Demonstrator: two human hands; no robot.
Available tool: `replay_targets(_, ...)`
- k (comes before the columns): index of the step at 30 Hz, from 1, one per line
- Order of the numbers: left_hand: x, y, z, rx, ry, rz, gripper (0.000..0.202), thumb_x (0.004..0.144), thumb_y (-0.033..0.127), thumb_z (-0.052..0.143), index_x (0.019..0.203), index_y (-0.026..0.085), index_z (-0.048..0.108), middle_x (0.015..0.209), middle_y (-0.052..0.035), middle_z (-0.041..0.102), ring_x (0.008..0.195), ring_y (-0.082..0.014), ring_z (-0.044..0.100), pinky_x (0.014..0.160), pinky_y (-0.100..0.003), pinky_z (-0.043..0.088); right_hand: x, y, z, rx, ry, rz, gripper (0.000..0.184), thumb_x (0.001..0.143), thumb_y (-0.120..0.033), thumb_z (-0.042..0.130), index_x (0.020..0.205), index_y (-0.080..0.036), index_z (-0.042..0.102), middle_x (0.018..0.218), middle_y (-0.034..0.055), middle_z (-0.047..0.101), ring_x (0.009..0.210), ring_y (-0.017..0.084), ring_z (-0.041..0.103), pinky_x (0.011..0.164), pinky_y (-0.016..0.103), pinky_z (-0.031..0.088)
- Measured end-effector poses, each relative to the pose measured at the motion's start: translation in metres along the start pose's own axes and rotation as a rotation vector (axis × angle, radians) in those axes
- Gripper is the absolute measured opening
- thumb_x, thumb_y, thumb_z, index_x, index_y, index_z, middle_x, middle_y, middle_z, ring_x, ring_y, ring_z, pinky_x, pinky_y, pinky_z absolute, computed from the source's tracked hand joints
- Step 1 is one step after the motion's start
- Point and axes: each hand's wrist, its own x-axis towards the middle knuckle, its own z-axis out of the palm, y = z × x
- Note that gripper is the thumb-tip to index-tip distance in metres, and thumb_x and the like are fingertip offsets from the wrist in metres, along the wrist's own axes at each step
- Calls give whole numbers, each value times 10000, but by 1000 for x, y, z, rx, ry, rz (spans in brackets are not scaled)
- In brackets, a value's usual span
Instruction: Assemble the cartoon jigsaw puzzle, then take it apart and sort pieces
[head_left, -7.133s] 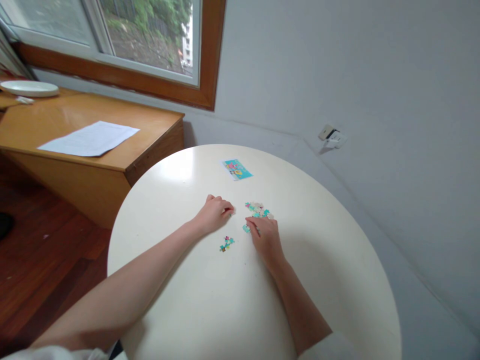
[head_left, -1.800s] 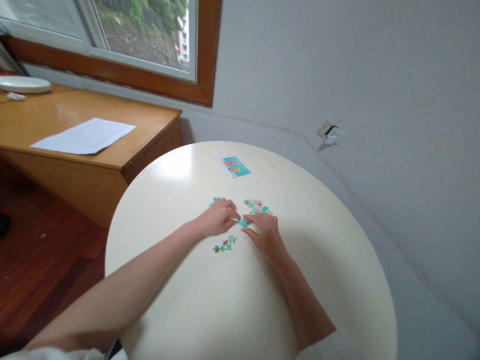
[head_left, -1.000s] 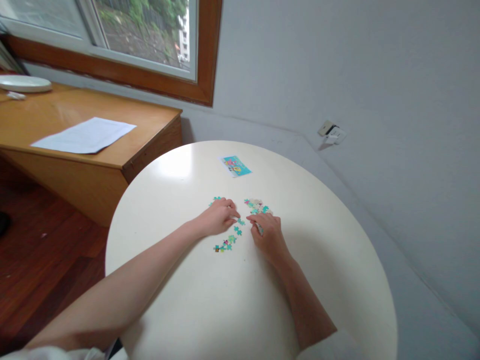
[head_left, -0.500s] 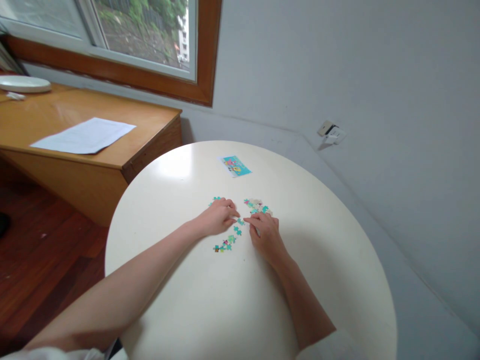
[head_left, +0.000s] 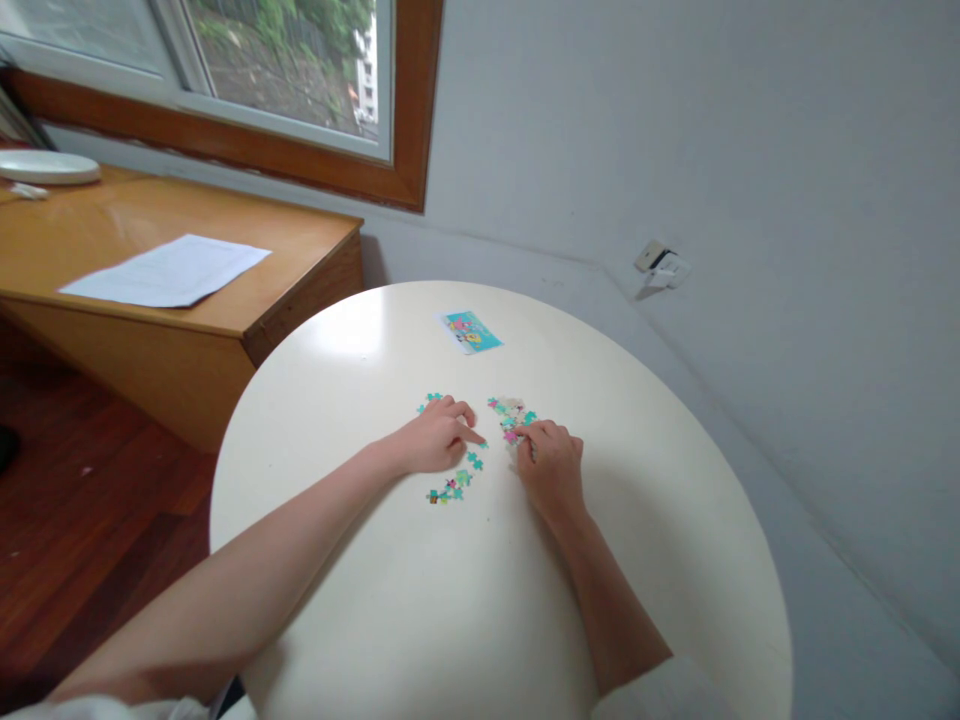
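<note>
My left hand [head_left: 433, 441] lies knuckles up on the round cream table [head_left: 420, 610], its forefinger stretched onto a teal jigsaw piece [head_left: 481, 443]. My right hand [head_left: 553, 464] is curled, fingertips pinching a pink and teal piece [head_left: 511, 435] at the edge of the loose pile of pieces [head_left: 511, 411]. A short joined strip of pieces [head_left: 450, 489] lies just below my left hand, with a single teal piece [head_left: 474, 460] beside it. Another teal piece [head_left: 430, 401] peeks out beyond my left knuckles.
A small picture card [head_left: 470, 332] lies farther back on the table. To the left stands a wooden desk [head_left: 225, 300] with a sheet of paper [head_left: 163, 271] and a white plate [head_left: 46, 166]. The wall holds a socket [head_left: 660, 264]; a window is above.
My right hand has slid to the right, toward the pile, and closed its fingertips on a piece. My left hand has stayed put with its forefinger out.
</note>
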Motion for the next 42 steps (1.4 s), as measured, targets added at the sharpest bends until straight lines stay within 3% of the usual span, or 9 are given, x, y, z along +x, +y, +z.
replay_targets(6,1,0,-2,22,5,-53,332,747,122,494,968,233,716,1007,-68,604,906,-215,521,844,-372,385,0,-1,0,-25,-3,17,197,826,-187,503,921,-197,677,913,58,648,849,200,522,743,324,285)
replay_targets(12,1,0,-5,177,80,-227,292,785,139,464,907,187,726,956,-110,610,902,-252,503,784,-401,372,-1,-2,3,-45,-15,-10,246,849,-236,509,1042,-195,657,1013,90,613,908,216,506,778,342,290)
replay_targets(18,0,0,-9,309,131,-489,290,779,130,449,884,154,718,983,-135,617,945,-285,488,809,-430,352,0,-1,7,-56,-20,11,199,846,-238,528,968,-191,677,980,80,620,897,204,505,768,332,283)
replay_targets(22,-1,3,-11,342,137,-559,273,769,138,452,873,137,704,992,-149,613,959,-294,491,823,-441,353,2,0,8,-53,2,13,170,838,-232,542,922,-195,685,945,71,629,881,200,505,753,327,271)
replay_targets(25,0,2,-10,279,198,-512,300,750,114,450,906,141,705,1015,-142,610,962,-289,505,825,-436,369,2,1,9,-48,29,3,154,839,-227,545,886,-204,689,911,60,638,855,194,508,743,324,265)
replay_targets(28,2,1,-6,119,220,-352,340,739,93,443,937,172,707,997,-105,631,935,-248,541,832,-405,393,3,2,10,-42,49,-17,143,836,-227,552,860,-207,691,881,51,644,835,188,509,738,321,260)
replay_targets(34,5,0,5,-125,63,-8,322,675,24,454,786,173,717,855,-40,699,831,-170,606,830,-307,428,3,2,10,-50,79,-39,120,821,-255,583,843,-211,692,858,46,653,813,191,501,727,320,250)
replay_targets(42,3,3,3,-377,-24,148,349,580,-34,425,658,165,702,729,-15,692,721,-114,613,754,-190,453,3,2,9,-56,72,-59,120,827,-191,558,802,-195,676,803,37,665,785,187,505,711,312,248)
